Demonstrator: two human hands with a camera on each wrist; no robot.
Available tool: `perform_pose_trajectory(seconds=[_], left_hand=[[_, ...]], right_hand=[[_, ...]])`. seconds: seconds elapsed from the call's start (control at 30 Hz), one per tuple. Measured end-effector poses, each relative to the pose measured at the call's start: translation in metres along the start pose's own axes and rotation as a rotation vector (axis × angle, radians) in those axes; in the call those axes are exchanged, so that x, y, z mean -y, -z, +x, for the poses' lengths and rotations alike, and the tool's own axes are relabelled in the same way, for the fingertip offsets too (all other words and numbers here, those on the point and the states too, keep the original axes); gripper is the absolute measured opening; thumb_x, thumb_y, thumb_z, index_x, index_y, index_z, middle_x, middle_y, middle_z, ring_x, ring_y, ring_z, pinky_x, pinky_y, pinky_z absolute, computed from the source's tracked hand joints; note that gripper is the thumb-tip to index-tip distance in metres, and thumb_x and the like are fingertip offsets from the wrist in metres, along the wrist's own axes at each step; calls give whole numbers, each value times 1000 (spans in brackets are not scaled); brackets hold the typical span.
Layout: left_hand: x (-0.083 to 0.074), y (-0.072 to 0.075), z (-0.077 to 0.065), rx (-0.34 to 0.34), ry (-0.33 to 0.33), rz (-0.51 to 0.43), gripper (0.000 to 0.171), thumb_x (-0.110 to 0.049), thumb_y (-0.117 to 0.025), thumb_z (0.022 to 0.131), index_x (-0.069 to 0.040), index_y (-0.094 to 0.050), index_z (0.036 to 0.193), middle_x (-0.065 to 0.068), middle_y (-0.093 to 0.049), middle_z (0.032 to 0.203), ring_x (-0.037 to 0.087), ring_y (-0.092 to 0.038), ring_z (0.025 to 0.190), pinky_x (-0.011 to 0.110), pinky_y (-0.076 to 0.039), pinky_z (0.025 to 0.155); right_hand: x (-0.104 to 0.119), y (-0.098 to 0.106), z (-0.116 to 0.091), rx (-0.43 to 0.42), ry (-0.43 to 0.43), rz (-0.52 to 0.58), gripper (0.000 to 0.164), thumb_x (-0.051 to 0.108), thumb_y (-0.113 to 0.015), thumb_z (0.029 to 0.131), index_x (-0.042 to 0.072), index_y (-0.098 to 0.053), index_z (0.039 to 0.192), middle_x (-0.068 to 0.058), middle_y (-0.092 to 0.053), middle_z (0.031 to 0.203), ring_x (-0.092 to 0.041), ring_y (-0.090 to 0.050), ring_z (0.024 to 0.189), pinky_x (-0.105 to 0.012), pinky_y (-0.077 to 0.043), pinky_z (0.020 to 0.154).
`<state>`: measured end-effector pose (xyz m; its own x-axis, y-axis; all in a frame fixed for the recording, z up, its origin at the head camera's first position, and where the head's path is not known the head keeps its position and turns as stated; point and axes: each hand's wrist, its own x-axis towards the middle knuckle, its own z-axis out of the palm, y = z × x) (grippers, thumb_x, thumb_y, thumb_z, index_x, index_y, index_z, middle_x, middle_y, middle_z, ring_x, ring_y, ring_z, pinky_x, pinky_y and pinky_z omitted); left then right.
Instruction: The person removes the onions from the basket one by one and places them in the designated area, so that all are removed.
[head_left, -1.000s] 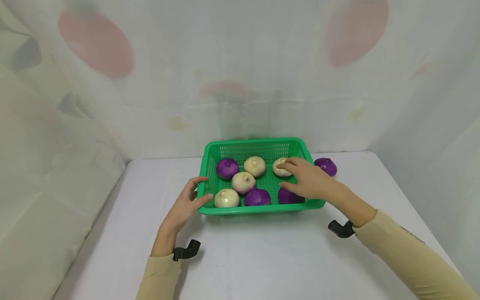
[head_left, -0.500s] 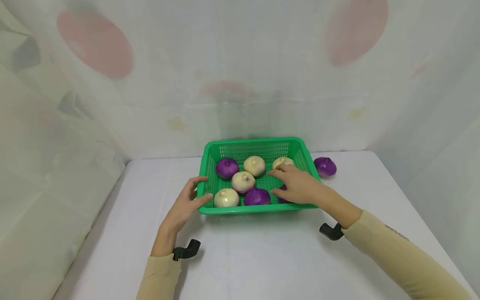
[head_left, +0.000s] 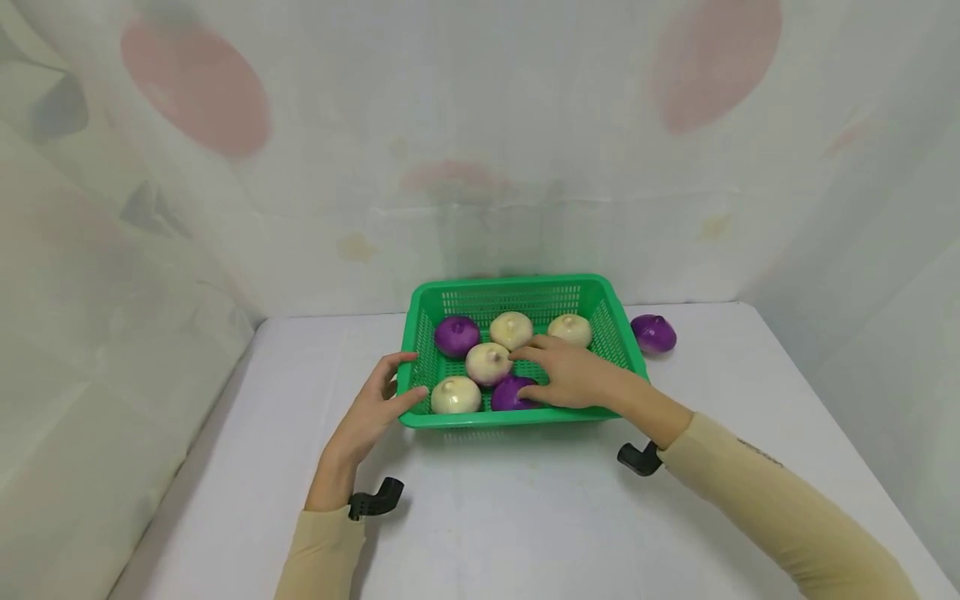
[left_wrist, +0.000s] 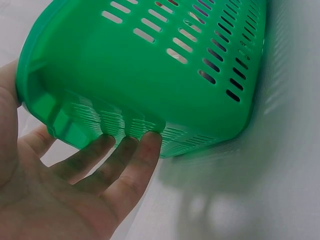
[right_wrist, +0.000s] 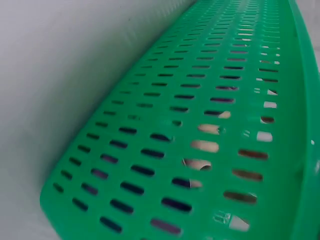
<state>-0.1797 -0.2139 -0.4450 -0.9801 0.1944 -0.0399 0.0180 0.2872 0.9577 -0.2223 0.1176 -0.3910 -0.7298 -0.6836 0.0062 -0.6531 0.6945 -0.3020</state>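
Observation:
In the head view a green plastic basket [head_left: 517, 420] holds several onions. My left hand [head_left: 372, 407] grips its left rim. The left wrist view shows that hand's fingertips against the slotted outer wall. My right hand [head_left: 573, 372] is inside the basket, thumb and fingers apart, over the front purple onion [head_left: 507, 394] and beside a middle white onion [head_left: 488, 364]. Whether it touches either one I cannot tell. Another purple onion is hidden beneath this hand. White onions [head_left: 455, 395] [head_left: 512, 330] [head_left: 570, 330] and a purple onion [head_left: 457, 336] lie around. In the right wrist view only the basket wall [right_wrist: 165, 125] shows, no hand.
One purple onion [head_left: 654, 333] lies on the white-covered table [head_left: 495, 517], just outside the basket's right end. A pale patterned curtain [head_left: 517, 150] stands right behind the basket, and cloth walls rise at left and right. A black wrist camera mount [head_left: 639, 459] sits at the right cuff.
My right hand has moved left across the basket, from the right-hand white onion to the front middle purple onion. The left hand and the basket have stayed put.

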Motion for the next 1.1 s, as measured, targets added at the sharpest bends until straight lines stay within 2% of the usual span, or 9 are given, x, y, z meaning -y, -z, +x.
perform_pose_trajectory(seconds=[0.13,0.37,0.67,1.1], left_hand=[[0,0,0,-2,-3,0,65,-46,-69,84,-30,-38,139,1,-24,152,37,-25,138,63,-26,103],[1,0,1,-1,-12,-8,62,-43,-69,85,-32,-39,138,1,-25,151,36,-27,138,62,-28,102],[1,-1,0,1,-3,-16,64,-43,-70,85,-29,-39,139,1,-24,152,37,-26,138,62,-28,102],[1,-1,0,3,0,-21,66,-42,-70,85,-27,-38,140,0,-23,152,38,-25,138,62,-29,102]], right_hand=[[3,-3,6,21,33,12,55,48,-60,89,20,-52,136,0,-47,136,-15,-53,113,-34,-46,91],[9,-8,13,41,61,67,52,44,-63,89,19,-54,134,-1,-51,124,-17,-56,96,-31,-46,81],[10,-15,22,107,37,108,52,48,-67,85,21,-57,129,-1,-49,119,-12,-52,99,-30,-44,88],[3,-23,30,148,52,144,42,45,-71,83,22,-65,118,7,-49,111,-7,-48,98,-26,-43,88]])
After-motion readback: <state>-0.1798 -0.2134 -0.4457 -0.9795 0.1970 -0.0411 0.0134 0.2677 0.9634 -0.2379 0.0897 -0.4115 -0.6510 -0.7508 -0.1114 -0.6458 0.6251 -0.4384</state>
